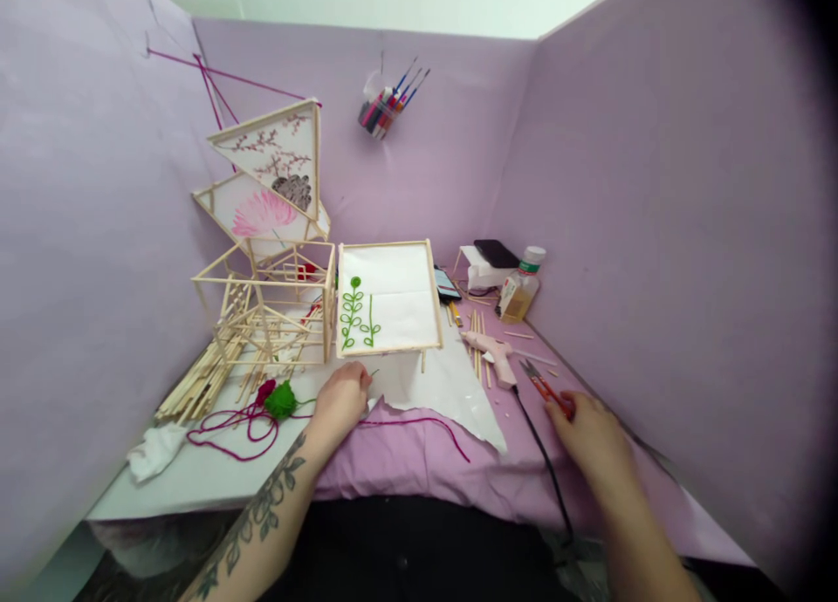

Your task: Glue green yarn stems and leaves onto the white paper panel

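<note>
The left hand [344, 394] is pinching, thumb and fingertips drawn together, with a short end of green yarn [375, 372] projecting at 2 o'clock. The right hand [589, 436] is curling partway around the orange handles of a pair of snips [548, 393], blades pointing to 11 o'clock. Whether it is lifting them or they are resting on the table [196, 487] cannot be told.

From the left hand, the green ball [280, 400] is lying at 9 o'clock, its strand running toward the wrist. Magenta yarn [432, 421] is trailing toward 4 o'clock. At 1 o'clock, just beyond the fingers, a wood-edged white panel [402, 275] is carrying a green leafy motif [352, 314]. At 10 o'clock an open stick frame [262, 283] is standing. From the right hand, a pink glue gun [498, 358] is lying at 10 o'clock; a bottle [522, 290] is standing at 11 o'clock.

Handling (judged): the yarn is likely behaving as light, soft and limp, so holding close to the end is giving best control. The snips are probably light, stiff and sharp; grip the handles only. The panel's white face is looking fragile; hold the wooden rim.
</note>
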### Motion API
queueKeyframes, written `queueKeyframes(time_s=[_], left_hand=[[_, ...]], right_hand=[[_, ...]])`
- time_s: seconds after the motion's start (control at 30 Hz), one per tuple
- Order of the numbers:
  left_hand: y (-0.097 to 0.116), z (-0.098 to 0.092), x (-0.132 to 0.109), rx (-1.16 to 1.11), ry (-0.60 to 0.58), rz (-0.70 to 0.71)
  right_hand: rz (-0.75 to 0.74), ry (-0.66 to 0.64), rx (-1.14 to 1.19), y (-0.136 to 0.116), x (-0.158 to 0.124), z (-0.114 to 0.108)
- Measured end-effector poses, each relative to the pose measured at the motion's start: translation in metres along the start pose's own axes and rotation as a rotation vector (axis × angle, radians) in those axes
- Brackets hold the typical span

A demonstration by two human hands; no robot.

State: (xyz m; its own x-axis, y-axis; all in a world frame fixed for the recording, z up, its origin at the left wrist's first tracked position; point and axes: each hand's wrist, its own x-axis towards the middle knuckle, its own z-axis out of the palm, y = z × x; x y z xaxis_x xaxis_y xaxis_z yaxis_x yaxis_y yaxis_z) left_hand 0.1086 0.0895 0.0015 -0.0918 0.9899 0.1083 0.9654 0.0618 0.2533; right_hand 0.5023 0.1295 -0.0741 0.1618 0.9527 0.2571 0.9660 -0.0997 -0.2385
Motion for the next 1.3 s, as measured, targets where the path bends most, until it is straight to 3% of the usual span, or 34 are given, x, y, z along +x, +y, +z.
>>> queueKeyframes(time_s=[0.1,0.2,0.37,0.43,0.53,0.63,0.67,0.73,0.8,0.9,1.1,1.3], left_hand=[[-0.001,0.0,-0.003,-0.174,0.074,0.091],[-0.001,0.003,-0.007,-0.439,0.068,0.109],[0.004,0.007,-0.014,-0.699,0.104,0.106],[0.007,0.008,-0.016,-0.748,0.119,0.085],[0.008,0.01,-0.02,-0.813,0.147,0.05],[0.006,0.014,-0.024,-0.769,0.269,0.058],[0.005,0.015,-0.025,-0.726,0.334,0.077],[0.003,0.018,-0.028,-0.628,0.472,0.142],[0.002,0.021,-0.03,-0.549,0.586,0.216],[0.002,0.022,-0.034,-0.486,0.681,0.251],[0.004,0.022,-0.037,-0.511,0.701,0.33],[0.007,0.025,-0.038,-0.542,0.634,0.442]], right_hand=[[0.032,0.007,0.045,-0.007,0.011,0.004],[0.055,0.004,0.086,-0.013,0.024,0.006],[0.085,-0.127,0.074,-0.008,0.033,-0.003],[0.089,-0.077,0.02,-0.005,0.03,-0.015],[0.128,0.127,0.089,-0.014,0.017,-0.04],[0.18,0.215,0.566,-0.053,-0.012,-0.058],[0.116,0.182,0.787,-0.073,-0.024,-0.06],[-0.071,-0.013,1.056,-0.114,-0.052,-0.058],[-0.232,-0.197,1.108,-0.152,-0.077,-0.05],[-0.356,-0.312,1.102,-0.19,-0.095,-0.038],[-0.342,-0.385,1.078,-0.205,-0.085,-0.034],[-0.291,-0.397,1.164,-0.207,-0.086,-0.031]])
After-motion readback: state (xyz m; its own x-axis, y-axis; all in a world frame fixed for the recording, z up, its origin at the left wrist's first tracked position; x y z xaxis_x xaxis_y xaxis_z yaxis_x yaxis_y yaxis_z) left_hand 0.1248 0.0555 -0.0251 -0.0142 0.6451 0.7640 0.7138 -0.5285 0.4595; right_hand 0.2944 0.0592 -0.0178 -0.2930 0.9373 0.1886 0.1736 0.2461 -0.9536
